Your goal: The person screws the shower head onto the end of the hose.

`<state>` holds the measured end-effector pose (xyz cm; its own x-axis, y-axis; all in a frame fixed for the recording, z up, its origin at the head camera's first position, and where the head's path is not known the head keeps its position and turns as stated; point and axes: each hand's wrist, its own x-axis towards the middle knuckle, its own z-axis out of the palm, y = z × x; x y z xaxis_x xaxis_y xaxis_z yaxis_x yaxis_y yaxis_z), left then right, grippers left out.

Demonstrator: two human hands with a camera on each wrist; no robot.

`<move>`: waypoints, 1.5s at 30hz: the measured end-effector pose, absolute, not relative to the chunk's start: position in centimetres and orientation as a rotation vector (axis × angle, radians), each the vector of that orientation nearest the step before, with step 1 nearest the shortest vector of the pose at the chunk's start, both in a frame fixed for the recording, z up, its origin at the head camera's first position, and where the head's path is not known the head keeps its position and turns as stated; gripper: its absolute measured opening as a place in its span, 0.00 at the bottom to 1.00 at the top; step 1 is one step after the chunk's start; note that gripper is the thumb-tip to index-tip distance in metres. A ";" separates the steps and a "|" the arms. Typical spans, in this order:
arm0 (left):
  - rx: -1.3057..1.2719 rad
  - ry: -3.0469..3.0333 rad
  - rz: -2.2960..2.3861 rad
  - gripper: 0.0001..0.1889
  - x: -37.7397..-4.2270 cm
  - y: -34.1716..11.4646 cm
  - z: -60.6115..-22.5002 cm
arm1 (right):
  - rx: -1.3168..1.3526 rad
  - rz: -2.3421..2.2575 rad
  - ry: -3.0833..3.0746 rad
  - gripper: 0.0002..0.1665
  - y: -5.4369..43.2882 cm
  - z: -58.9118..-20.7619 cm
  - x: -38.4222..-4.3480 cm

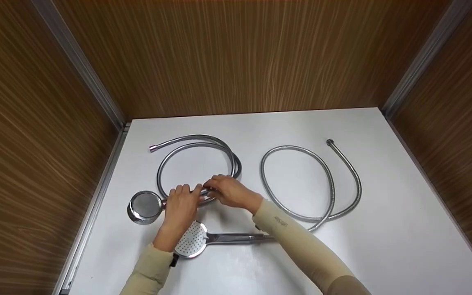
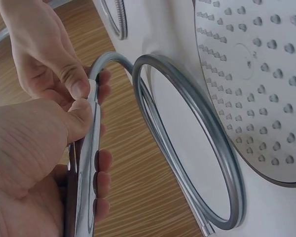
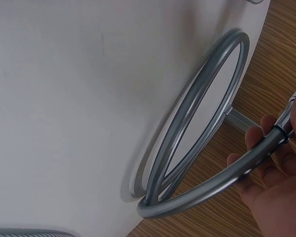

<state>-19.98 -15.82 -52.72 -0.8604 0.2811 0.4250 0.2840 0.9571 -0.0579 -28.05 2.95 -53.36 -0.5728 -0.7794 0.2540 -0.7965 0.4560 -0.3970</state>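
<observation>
My left hand grips the handle of a chrome shower head, whose round face points up at the left. In the left wrist view the shiny handle lies across the palm. Just beyond it, my right hand holds the end of a smooth grey shower hose where it meets the handle. The right wrist view has the fingers curled round the hose by its collar. The joint itself is partly covered by fingers. From there the hose loops behind the hands to a metal end fitting.
A second shower head with a white nozzle face lies nearer, partly behind the left wrist. Its ribbed metal hose loops across the right side to a nut. Wood-grain panels stand round the white table.
</observation>
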 end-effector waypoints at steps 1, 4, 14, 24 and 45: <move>-0.403 -2.669 -0.004 0.19 -20.0 -15.8 -52.7 | 1.436 0.750 -2.649 0.16 3.0 -53.3 -28.1; -0.402 -2.668 -0.002 0.19 -20.0 -15.9 -52.7 | 1.443 0.765 -2.642 0.16 3.0 -53.3 -28.1; -0.417 -2.646 -0.021 0.18 -19.8 -16.1 -52.7 | 1.380 0.897 -2.668 0.14 2.7 -53.1 -27.8; -0.392 -2.653 -0.011 0.18 -19.8 -15.9 -52.7 | 1.421 0.807 -2.617 0.10 2.9 -53.2 -28.0; -0.397 -2.646 0.026 0.18 -19.8 -16.3 -52.5 | 1.380 0.847 -2.692 0.19 2.3 -53.0 -27.7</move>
